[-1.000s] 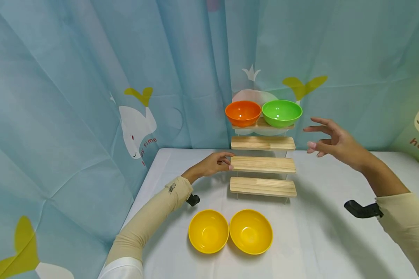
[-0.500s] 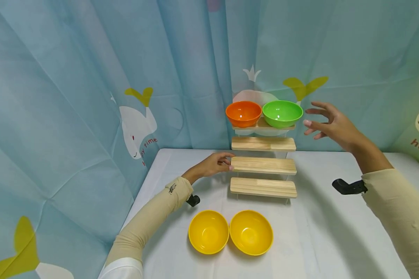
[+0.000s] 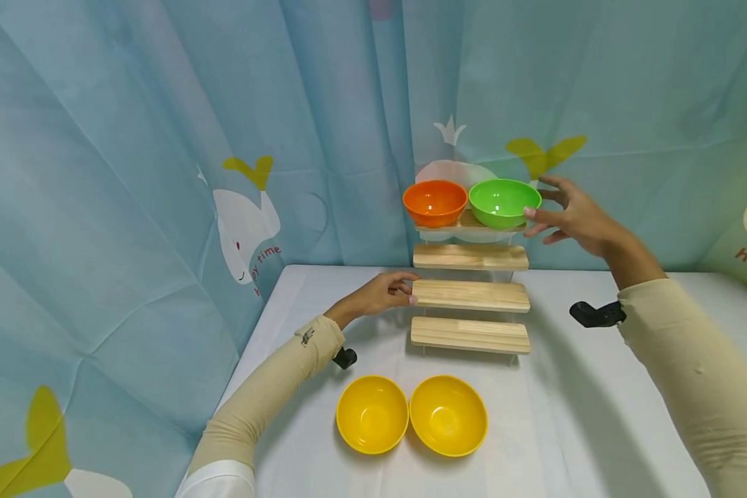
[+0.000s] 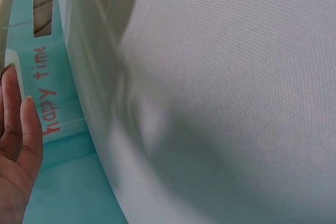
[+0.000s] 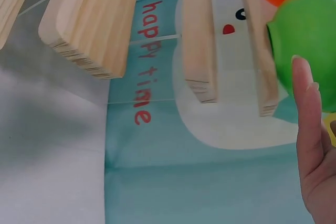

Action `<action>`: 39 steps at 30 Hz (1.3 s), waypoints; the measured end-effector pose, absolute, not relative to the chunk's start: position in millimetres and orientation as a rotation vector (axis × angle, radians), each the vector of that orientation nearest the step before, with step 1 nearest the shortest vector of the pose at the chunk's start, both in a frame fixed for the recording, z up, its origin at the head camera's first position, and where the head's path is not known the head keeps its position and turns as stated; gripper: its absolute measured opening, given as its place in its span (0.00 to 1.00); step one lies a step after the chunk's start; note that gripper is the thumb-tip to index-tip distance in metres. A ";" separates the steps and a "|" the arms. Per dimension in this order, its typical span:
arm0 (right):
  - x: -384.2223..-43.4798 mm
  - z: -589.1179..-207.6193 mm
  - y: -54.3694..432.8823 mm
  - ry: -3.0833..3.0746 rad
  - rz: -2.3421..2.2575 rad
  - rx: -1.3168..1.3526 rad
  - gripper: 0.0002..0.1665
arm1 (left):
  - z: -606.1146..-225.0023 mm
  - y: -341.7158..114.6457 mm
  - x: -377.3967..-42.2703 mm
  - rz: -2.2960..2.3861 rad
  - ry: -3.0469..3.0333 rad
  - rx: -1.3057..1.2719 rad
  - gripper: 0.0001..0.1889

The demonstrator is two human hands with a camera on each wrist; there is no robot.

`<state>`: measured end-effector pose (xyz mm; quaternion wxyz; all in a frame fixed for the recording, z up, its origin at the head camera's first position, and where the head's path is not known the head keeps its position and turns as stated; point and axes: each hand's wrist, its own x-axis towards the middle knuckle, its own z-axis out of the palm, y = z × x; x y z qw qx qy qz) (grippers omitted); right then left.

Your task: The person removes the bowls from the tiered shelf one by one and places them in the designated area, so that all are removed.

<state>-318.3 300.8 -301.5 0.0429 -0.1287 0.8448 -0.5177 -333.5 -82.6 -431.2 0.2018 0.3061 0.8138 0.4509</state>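
A tiered wooden shelf rack (image 3: 469,295) stands on the white table. My left hand (image 3: 376,294) holds the left end of its third plank from the top, thumb at the front corner and index finger at the back. On the top plank sit an orange bowl (image 3: 434,204) and a green bowl (image 3: 504,204), side by side. My right hand (image 3: 575,214) is at the right side of the green bowl, fingers spread, thumb overlapping its rim. In the right wrist view, extended fingers (image 5: 310,114) stand beside the green bowl (image 5: 310,45).
Two yellow bowls (image 3: 372,415) sit side by side on the table in front of the rack. A blue curtain (image 3: 348,138) with whale prints hangs behind and to the left. Black camera mounts (image 3: 597,315) stick out from both wrists.
My right hand has moved left and slightly up, from beside the rack to the green bowl's right rim. The left hand, the rack and the bowls stay in place.
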 end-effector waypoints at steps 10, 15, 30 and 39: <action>-323.1 -307.0 295.5 2.468 -1.699 -0.393 0.53 | -431.3 -83.6 -332.5 1.251 2.280 0.856 0.30; -324.8 -306.2 291.8 2.446 -1.721 -0.390 0.55 | -430.6 -84.3 -331.4 1.254 2.274 0.855 0.31; -328.9 -306.9 281.1 2.441 -1.711 -0.367 0.57 | -429.4 -85.4 -330.9 1.254 2.277 0.860 0.31; -327.7 -308.0 279.8 2.472 -1.687 -0.363 0.58 | -433.0 -85.6 -331.6 1.264 2.263 0.865 0.31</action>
